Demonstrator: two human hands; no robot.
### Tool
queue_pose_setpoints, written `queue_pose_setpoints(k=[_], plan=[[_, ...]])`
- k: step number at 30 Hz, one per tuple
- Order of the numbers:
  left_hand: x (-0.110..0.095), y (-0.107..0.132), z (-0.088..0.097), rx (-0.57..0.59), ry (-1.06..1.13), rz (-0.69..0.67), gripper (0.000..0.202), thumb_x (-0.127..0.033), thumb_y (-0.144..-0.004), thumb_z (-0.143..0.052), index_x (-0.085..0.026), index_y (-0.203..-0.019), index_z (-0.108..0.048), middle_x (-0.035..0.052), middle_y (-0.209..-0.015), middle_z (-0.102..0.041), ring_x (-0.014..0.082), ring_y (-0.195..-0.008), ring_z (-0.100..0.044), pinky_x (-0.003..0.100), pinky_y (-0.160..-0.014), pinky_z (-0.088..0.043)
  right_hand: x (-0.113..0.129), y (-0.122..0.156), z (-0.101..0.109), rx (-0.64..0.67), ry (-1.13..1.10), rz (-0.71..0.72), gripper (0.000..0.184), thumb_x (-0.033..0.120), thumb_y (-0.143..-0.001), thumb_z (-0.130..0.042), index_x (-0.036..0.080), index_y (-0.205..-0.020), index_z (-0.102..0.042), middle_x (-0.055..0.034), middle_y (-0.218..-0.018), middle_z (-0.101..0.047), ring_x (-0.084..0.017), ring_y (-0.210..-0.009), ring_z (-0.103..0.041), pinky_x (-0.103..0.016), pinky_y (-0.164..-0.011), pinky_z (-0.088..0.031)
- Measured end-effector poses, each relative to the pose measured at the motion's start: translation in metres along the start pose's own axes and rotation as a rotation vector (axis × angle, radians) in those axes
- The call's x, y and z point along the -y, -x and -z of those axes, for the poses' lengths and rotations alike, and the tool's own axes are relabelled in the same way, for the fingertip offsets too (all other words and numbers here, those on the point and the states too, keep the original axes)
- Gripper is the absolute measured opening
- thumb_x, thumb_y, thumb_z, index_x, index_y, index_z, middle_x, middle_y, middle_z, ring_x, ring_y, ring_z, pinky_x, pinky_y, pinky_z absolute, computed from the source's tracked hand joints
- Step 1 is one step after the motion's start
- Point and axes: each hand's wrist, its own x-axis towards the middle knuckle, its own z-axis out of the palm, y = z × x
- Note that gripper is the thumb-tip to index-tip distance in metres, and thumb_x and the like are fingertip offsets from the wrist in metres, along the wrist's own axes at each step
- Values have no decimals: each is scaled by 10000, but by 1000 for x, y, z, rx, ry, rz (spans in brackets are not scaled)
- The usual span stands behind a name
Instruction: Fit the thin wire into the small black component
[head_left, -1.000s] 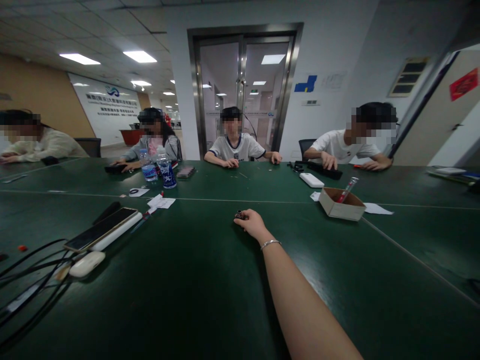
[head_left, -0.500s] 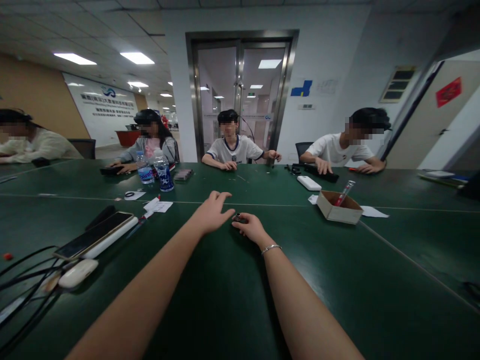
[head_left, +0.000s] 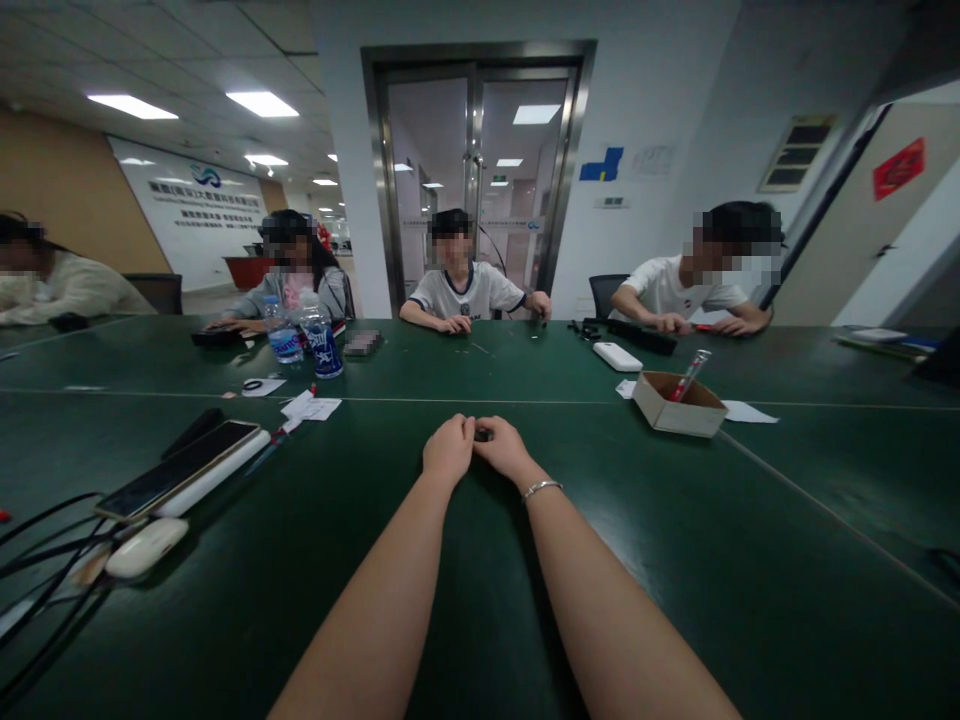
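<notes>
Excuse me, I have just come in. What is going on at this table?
The person's right hand has a small dark object in its grip, low over the green table. The left hand is right beside it, but its fingertips are hidden, so I cannot tell whether it holds the object too. An open box stands farther right; a phone lies to the left. Other people sit across the table.
</notes>
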Motion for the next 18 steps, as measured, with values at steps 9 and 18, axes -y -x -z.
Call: queue_pose_setpoints(k=[9, 18], plan=[[10, -10, -3, -54, 293, 23, 262, -389, -932, -371, -244, -987, -582, 41, -1029, -646, 206, -936, -583, 294, -732, -408, -3, -1, 12, 107, -758, -203, 196, 58, -762, -669, 131, -945, -661, 10, -657, -604, -97, -544, -625, -172, -548, -539], [25, -23, -19, -54, 578, -25, 210, -361, -890, -492, -212, -983, -607, 46, -977, -651, 168, -836, -605, 275, -750, -470, -9, -4, 14, -39, -935, -274, 106, 95, -772, -707, 110, -866, -661, -35, -640, -643, -115, -531, -623, -185, -516, -554]])
